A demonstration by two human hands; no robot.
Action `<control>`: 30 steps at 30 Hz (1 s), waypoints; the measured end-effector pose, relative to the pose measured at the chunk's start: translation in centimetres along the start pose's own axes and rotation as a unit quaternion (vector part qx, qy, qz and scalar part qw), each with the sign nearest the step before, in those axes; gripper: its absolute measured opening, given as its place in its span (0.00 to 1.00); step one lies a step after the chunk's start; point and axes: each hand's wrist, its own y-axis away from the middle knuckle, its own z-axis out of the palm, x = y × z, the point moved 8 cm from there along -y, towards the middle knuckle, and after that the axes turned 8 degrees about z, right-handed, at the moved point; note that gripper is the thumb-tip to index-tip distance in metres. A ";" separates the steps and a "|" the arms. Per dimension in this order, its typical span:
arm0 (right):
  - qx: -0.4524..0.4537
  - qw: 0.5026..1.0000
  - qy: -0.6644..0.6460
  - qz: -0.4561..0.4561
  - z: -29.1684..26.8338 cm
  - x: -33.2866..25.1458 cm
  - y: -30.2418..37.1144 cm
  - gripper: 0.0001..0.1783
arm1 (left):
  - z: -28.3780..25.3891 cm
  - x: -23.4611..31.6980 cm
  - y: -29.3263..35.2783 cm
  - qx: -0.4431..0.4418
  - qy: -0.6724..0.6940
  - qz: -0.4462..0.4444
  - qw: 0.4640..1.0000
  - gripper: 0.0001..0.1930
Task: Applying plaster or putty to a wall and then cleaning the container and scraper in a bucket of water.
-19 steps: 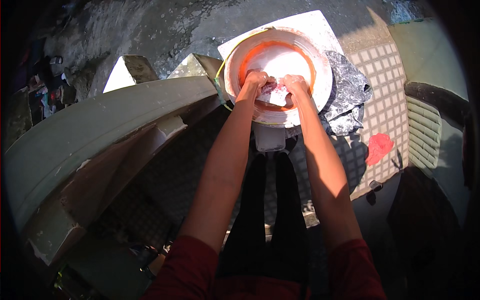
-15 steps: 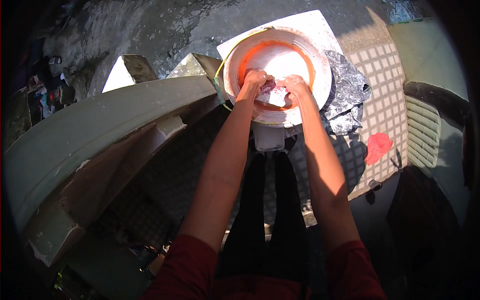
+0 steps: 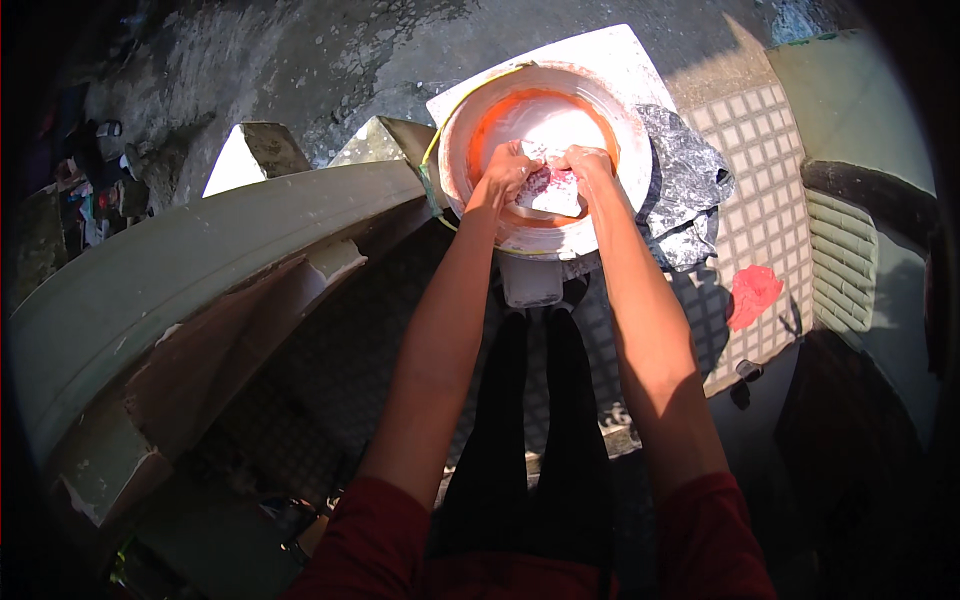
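Note:
Both hands are down inside a wide round bucket (image 3: 633, 150), whose inner wall shows a bright orange band and a glaring white bottom. My left hand (image 3: 511, 168) is closed on one side of a white and dark red piece (image 3: 551, 190); its kind cannot be made out. On the opposite side of that piece, my right hand (image 3: 586, 166) has its fingers bent and pressed onto it. A yellow handle (image 3: 478, 86) runs along the bucket's left rim. Under the bucket lies a white square slab (image 3: 612, 52).
A crumpled black-and-white sheet (image 3: 682, 175) lies right of the bucket. Close to my feet stands a translucent container (image 3: 531, 283). Farther right, a red plastic bag (image 3: 754, 294) rests on floor tiles (image 3: 770, 195). A curved greenish wall (image 3: 230, 225) borders the left.
The bucket and hands appear slightly lower and further left as the view shifts. My fingers have moved slightly on the white and dark red piece, which stays between both hands.

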 end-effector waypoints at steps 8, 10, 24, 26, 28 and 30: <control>0.088 0.994 -0.061 0.029 1.4 -1.3 4.3 0.10 | -3.9 -1.4 -1.6 0.049 0.034 -0.003 0.998 0.01; 0.077 0.992 -0.098 0.008 -2.4 0.3 0.8 0.09 | -0.4 -1.7 -2.0 0.001 -0.007 -0.045 0.999 0.02; 0.086 0.989 0.009 -0.117 -0.5 -0.5 3.1 0.03 | -4.0 -4.6 -2.9 -0.013 -0.115 -0.144 0.983 0.12; 0.024 0.994 -0.027 -0.107 0.1 -0.5 2.9 0.02 | -3.8 -4.6 -2.9 -0.032 -0.118 -0.136 0.983 0.14; -0.031 0.993 -0.060 -0.098 0.0 -0.1 2.3 0.02 | -4.3 -4.3 -2.7 0.051 -0.152 -0.136 0.978 0.17; -0.041 0.983 -0.149 -0.100 1.8 0.0 3.9 0.04 | -7.1 -4.3 -2.2 0.091 -0.219 -0.167 0.957 0.20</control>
